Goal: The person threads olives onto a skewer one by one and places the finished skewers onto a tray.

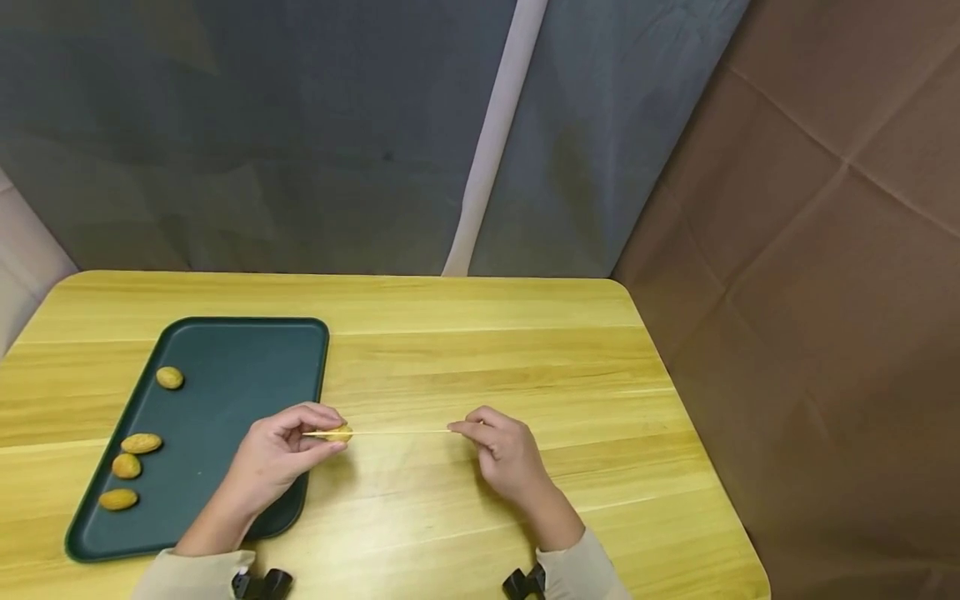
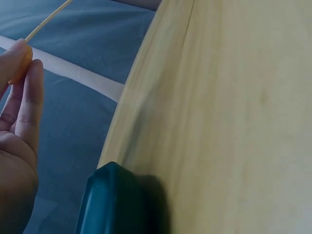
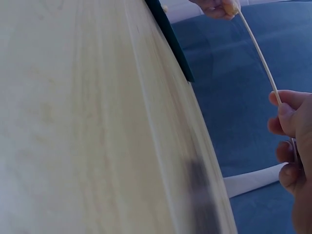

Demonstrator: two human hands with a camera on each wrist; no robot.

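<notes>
Left grip (image 1: 272, 454) snug on yellow lump (image 1: 342, 437) near tray edge (image 1: 325, 354), right grip (image 1: 512, 460) narrow on thin stick (image 1: 405, 432), roomy tabletop (image 1: 622, 408) rightward.

Stick (image 1: 401, 432) bars gap between 2 hands (image 1: 273, 450) (image 1: 510, 458)

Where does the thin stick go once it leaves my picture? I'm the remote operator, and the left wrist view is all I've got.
Observer: The thin stick reaches the right-hand grip, which pinches it.
Operator: Thanks. I only catch a corner of the tray; what's lying on it?
Observer: Four yellow pieces, all along its left side in the head view.
Operator: And the held piece, does any stick show beyond it?
Observer: Yes, in the head view a short length shows on its left side too, between thumb and fingers.
</notes>
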